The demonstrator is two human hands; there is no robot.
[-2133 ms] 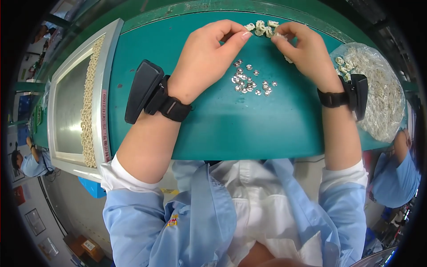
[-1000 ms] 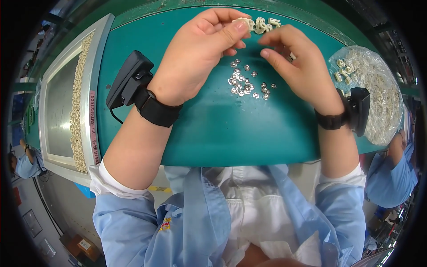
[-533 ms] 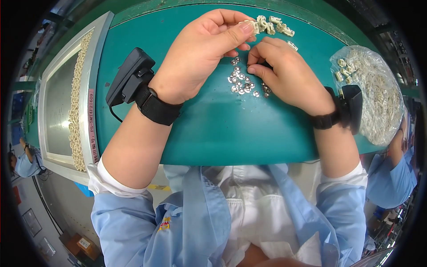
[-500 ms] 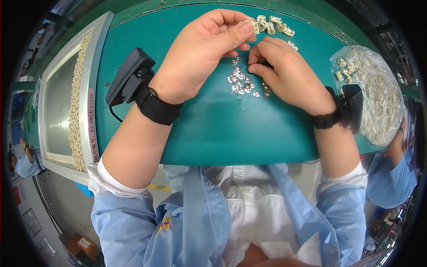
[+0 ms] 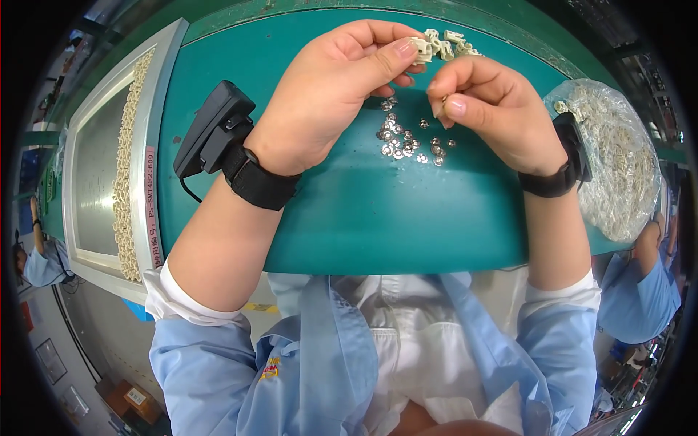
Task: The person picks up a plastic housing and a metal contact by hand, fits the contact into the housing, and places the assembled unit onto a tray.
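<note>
My left hand [image 5: 342,80] pinches a cream plastic housing [image 5: 422,49] between thumb and fingers, above the far part of the green table mat [image 5: 392,218]. Close by on its right, my right hand [image 5: 494,109] is raised with thumb and forefinger pressed together. A tiny thing shows at those fingertips, too small to make out. Below the hands lie several small round shiny metal pieces [image 5: 396,138], loosely scattered on the mat. Just beyond the held housing is a small group of similar cream housings [image 5: 447,45], partly hidden by my right hand.
At the left stands a metal-framed tray [image 5: 149,145] with a long row of cream housings [image 5: 127,174] inside. A clear plastic bag [image 5: 618,160] full of cream parts lies at the right edge. Other people in blue sleeves [image 5: 640,298] are at both sides.
My right hand has lifted off the metal pieces and moved right and nearer, fingertips pinched. A few pieces now show where it was. My left hand has barely moved and keeps the housing.
</note>
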